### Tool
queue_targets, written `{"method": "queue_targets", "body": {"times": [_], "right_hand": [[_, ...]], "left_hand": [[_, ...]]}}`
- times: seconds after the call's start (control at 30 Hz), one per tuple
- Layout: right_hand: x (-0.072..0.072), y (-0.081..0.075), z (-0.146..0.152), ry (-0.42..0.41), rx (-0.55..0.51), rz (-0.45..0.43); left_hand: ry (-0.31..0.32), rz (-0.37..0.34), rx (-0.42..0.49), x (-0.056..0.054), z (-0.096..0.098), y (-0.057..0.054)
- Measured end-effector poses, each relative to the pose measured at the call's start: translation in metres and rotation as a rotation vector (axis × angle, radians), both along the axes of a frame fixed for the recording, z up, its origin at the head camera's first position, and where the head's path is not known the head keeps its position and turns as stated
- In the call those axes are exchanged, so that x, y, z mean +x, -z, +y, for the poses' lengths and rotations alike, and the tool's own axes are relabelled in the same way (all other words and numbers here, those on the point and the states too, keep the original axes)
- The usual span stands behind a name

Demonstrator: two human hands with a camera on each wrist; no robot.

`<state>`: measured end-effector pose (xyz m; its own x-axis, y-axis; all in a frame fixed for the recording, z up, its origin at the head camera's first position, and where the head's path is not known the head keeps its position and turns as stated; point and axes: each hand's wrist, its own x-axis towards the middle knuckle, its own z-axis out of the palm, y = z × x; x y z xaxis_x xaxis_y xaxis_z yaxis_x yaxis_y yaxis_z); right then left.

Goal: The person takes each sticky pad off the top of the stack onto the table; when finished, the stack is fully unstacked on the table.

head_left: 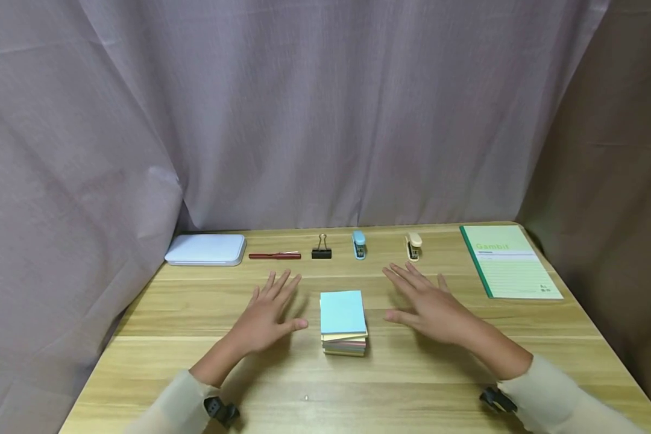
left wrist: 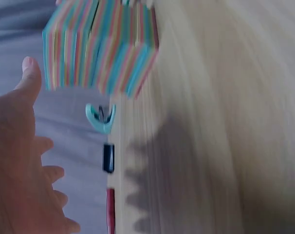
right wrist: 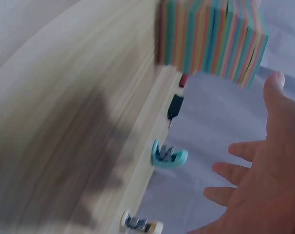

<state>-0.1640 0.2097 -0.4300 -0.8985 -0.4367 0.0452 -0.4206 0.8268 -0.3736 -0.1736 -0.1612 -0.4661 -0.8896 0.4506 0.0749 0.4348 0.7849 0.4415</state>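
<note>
A stack of sticky notes (head_left: 343, 313) in several colours, light blue on top, sits in the middle of the wooden table. To its left my left hand (head_left: 267, 318) hovers with fingers spread, apart from the stack. On the other side my right hand (head_left: 431, 308) is held out the same way, also touching nothing. Both wrist views show the striped side of the sticky note stack (left wrist: 99, 53) beyond the thumb. Its layers look slightly uneven in the right wrist view, where the stack (right wrist: 211, 39) stands near the top.
Along the back lie a white case (head_left: 206, 249), a dark red pen (head_left: 274, 255), a black binder clip (head_left: 321, 253), a blue stapler (head_left: 359, 245) and a cream stapler (head_left: 413, 246). A green notebook (head_left: 512, 265) lies at the right. Grey curtains (head_left: 347, 120) enclose the wooden table (head_left: 304, 392).
</note>
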Motion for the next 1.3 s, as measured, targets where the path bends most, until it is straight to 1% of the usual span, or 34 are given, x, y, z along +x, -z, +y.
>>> {"method": "queue_targets", "body": {"times": [0.07, 0.13, 0.27, 0.43, 0.6, 0.73, 0.8, 0.87, 0.93, 1.1, 1.3], "right_hand": [[0.002, -0.002, -0.007, -0.025, -0.016, -0.009], [0.003, -0.004, -0.014, -0.054, -0.037, -0.018], [0.006, -0.005, -0.028, -0.107, -0.079, -0.044], [0.007, -0.004, -0.044, -0.171, -0.135, -0.100], [0.007, -0.001, -0.055, -0.223, -0.223, -0.155], [0.007, 0.001, -0.059, -0.219, -0.270, -0.168], [0.007, 0.003, -0.060, -0.210, -0.282, -0.165], [0.008, 0.004, -0.061, -0.197, -0.291, -0.163], [0.008, 0.005, -0.062, -0.187, -0.305, -0.163], [0.008, 0.006, -0.063, -0.175, -0.343, -0.165], [0.007, 0.006, -0.061, -0.174, -0.364, -0.155]], "left_hand": [[0.039, -0.020, 0.050, 0.002, 0.006, 0.000], [0.073, -0.057, 0.114, 0.005, 0.013, -0.001], [0.107, -0.159, 0.230, 0.011, 0.025, -0.001], [0.100, -0.283, 0.378, 0.018, 0.039, 0.004], [0.088, -0.352, 0.588, 0.022, 0.052, 0.012], [0.067, -0.409, 0.753, 0.023, 0.058, 0.017], [0.055, -0.433, 0.801, 0.023, 0.060, 0.018], [0.046, -0.450, 0.829, 0.023, 0.061, 0.018], [0.042, -0.458, 0.838, 0.023, 0.062, 0.018], [0.049, -0.444, 0.812, 0.022, 0.062, 0.017], [0.057, -0.425, 0.779, 0.021, 0.061, 0.015]]}}
